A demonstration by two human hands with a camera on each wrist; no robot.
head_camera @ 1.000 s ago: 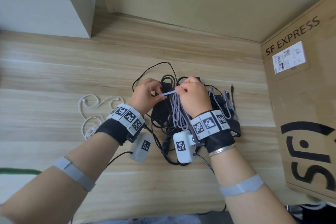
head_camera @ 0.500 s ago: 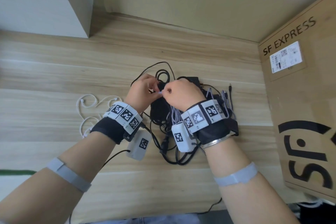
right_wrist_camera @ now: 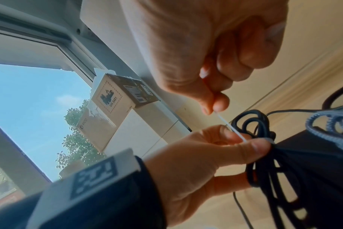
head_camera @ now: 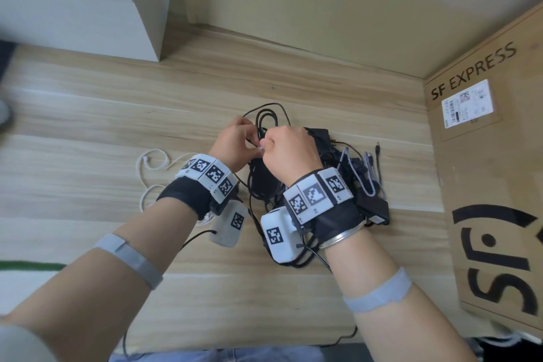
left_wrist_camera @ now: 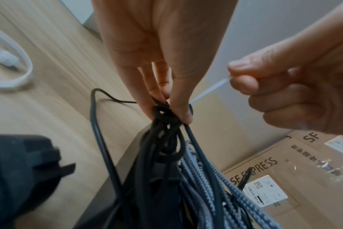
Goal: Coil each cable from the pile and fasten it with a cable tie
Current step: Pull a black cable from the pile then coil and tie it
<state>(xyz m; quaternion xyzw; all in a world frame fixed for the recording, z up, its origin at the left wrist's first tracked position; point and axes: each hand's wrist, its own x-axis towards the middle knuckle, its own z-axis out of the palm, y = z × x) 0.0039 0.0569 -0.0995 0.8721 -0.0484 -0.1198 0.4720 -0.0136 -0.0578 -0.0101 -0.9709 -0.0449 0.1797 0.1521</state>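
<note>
Black wrist wraps [head_camera: 188,194] carry white marker blocks [head_camera: 316,195], grey armbands [head_camera: 130,258].

SF Express cardboard box [head_camera: 487,173] at right, white cabinet [head_camera: 76,0] far left, wooden tabletop [head_camera: 88,114], beige wall [head_camera: 323,9]

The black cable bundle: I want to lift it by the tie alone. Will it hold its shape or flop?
Probably flop. Below the left hand, the black cable bundle hangs in loose, uneven loops. The cable tie, pinched by the right hand, looks thin and may slip until cinched.
</note>
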